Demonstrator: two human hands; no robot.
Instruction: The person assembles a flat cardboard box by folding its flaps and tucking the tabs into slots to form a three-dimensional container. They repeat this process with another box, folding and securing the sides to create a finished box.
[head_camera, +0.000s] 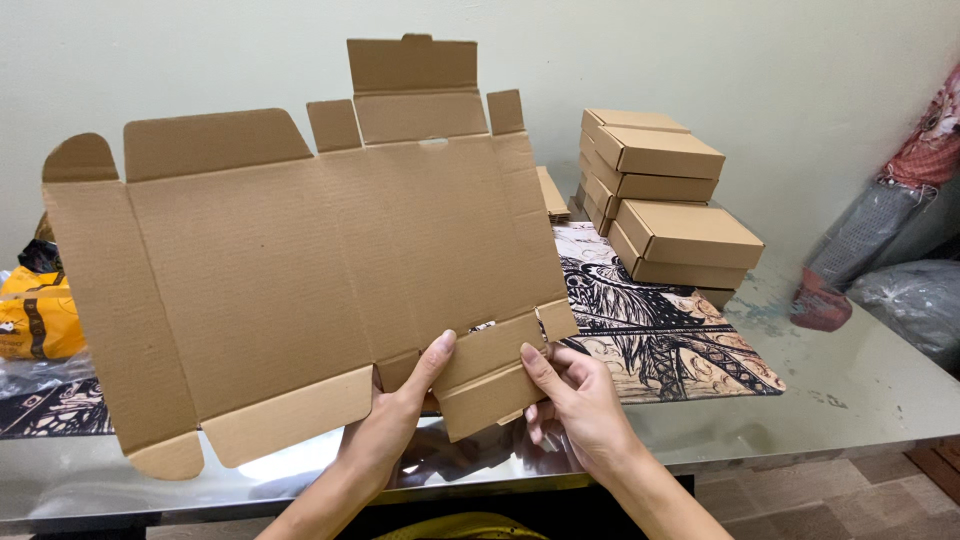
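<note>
A large flat brown cardboard box blank (300, 260), unfolded with its flaps spread, is held upright above the table and tilted down to the left. My left hand (395, 420) grips its lower edge from beneath, thumb pressed on a bottom flap. My right hand (575, 400) holds the lower right flap, thumb on the front and fingers behind. The blank hides much of the table behind it.
A stack of folded brown cardboard boxes (665, 200) stands at the back right on the shiny metal table (850, 400). A black-and-cream patterned mat (680, 345) lies under them. An orange bag (35, 315) sits at far left, grey plastic bags (910, 290) at far right.
</note>
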